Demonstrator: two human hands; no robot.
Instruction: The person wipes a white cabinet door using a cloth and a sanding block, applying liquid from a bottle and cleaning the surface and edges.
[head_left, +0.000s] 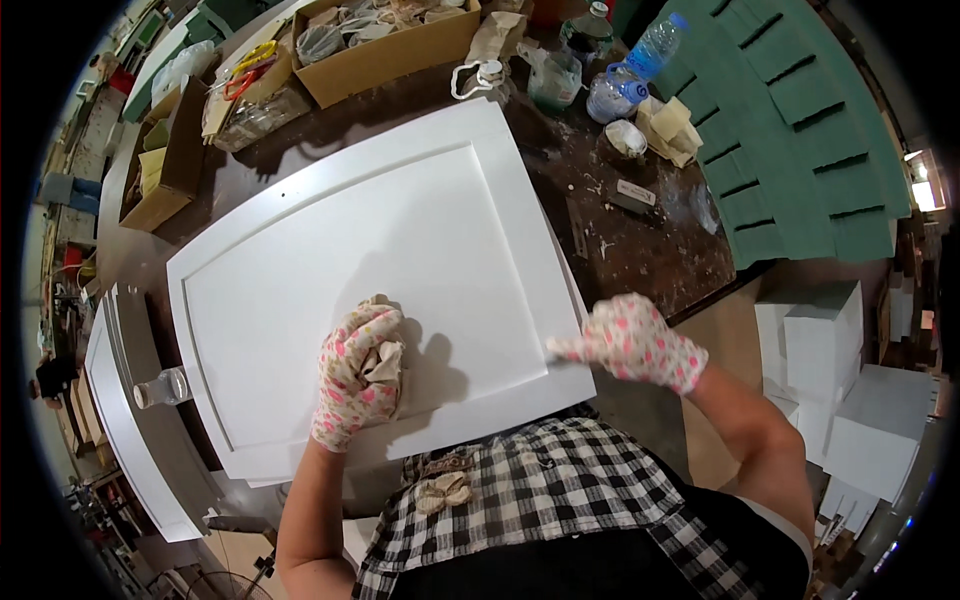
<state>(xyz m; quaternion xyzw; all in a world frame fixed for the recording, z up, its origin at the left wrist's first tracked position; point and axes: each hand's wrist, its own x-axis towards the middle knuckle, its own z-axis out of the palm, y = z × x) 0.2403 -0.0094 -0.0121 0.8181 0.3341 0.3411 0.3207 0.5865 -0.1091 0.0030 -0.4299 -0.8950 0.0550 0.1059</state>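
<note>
A white panel (420, 230) with a recessed middle and a raised border lies in front of me. My left hand (357, 375), in a floral-patterned glove, is closed around a crumpled beige cloth (382, 362) over the panel's lower part. My right hand (640, 342), gloved alike, is at the panel's lower right corner. Its index finger reaches onto the border near the recess edge, with the fingertip slightly blurred. The other fingers are curled in, and whatever they may hold is hidden.
Beyond the panel, a cardboard box (390, 62) of scraps stands on the dark table (655, 255). Plastic bottles (655, 48) and a small block (632, 196) are at the right. A clear jar (163, 388) lies left. Green slotted sheets (800, 130) and white boxes (875, 425) are farther right.
</note>
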